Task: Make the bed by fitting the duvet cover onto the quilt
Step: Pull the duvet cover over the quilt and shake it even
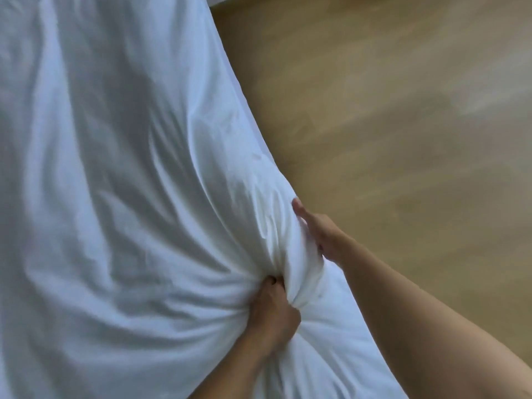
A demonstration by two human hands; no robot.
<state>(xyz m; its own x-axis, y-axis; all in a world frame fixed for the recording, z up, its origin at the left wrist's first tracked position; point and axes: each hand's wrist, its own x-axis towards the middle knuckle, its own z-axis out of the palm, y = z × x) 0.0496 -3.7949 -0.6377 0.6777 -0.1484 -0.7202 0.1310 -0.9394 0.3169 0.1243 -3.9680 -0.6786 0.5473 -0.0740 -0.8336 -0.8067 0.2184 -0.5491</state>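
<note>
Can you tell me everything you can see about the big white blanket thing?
The duvet cover is plain white, soft-looking cloth, full of wrinkles and long folds. It fills the left part of the picture, and its right edge curves along the wooden floor. Near the bottom the folds all pull toward one bunched spot. There the left hand grips a fistful of the cloth, and the right hand holds the puffy edge just above it, thumb on top. Whether the quilt is inside cannot be told.
</note>
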